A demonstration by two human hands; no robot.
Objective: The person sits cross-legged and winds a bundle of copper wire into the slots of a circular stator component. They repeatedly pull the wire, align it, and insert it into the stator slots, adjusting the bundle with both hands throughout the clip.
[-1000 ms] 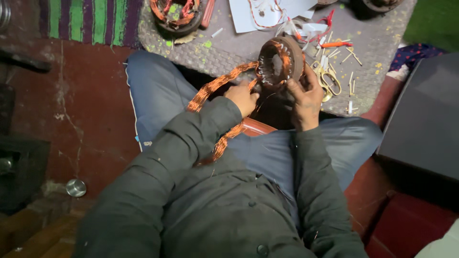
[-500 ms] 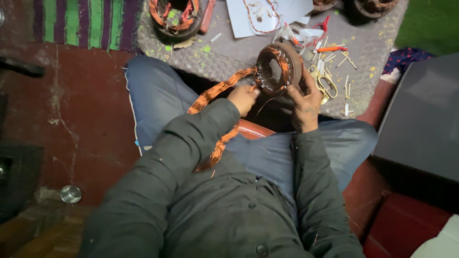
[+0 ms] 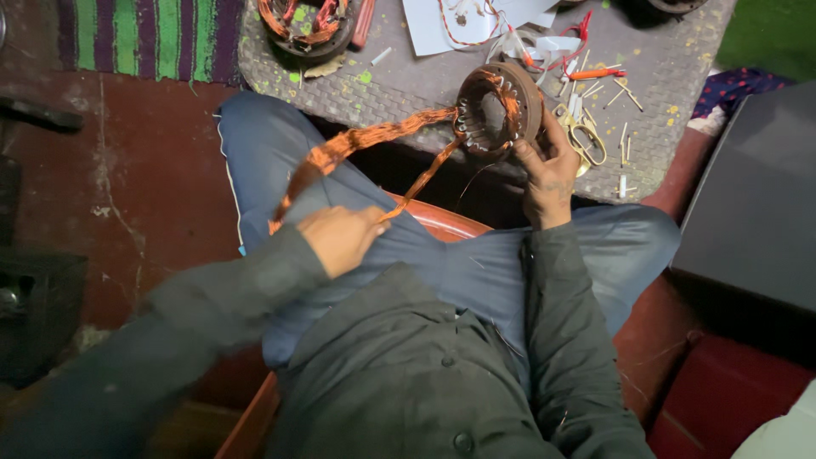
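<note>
My fingers (image 3: 364,228) on the left hand (image 3: 340,238) are pinched together on a loop of copper wire coil (image 3: 374,136), low over my lap, against the blue jeans (image 3: 476,263) on my thigh. From that pinch the coil runs as two strands up and to the right, its long axis slanting from my lap toward the table edge, where both strands meet the stator ring (image 3: 497,110). One strand is a thick, frayed orange bundle arching over my knee; the other is thinner and runs straighter. My right hand (image 3: 548,170) grips the ring from below and from the side, fingers clamped on its outer rim, holding it on edge at the near lip of the table with its bore tilted toward me and to the left. Copper windings show in its slots.

Just right of the ring, touching distance from my right thumb, lie yellow-handled scissors (image 3: 582,136) among scattered short sticks. Beyond them sit a sheet of white paper (image 3: 442,25) with red wire looped on it and an orange-handled tool (image 3: 595,74). At the far left corner of the grey table (image 3: 391,85) rests a second wound stator (image 3: 310,25). A striped green and purple rug (image 3: 144,38) lies on the red floor farther left.
</note>
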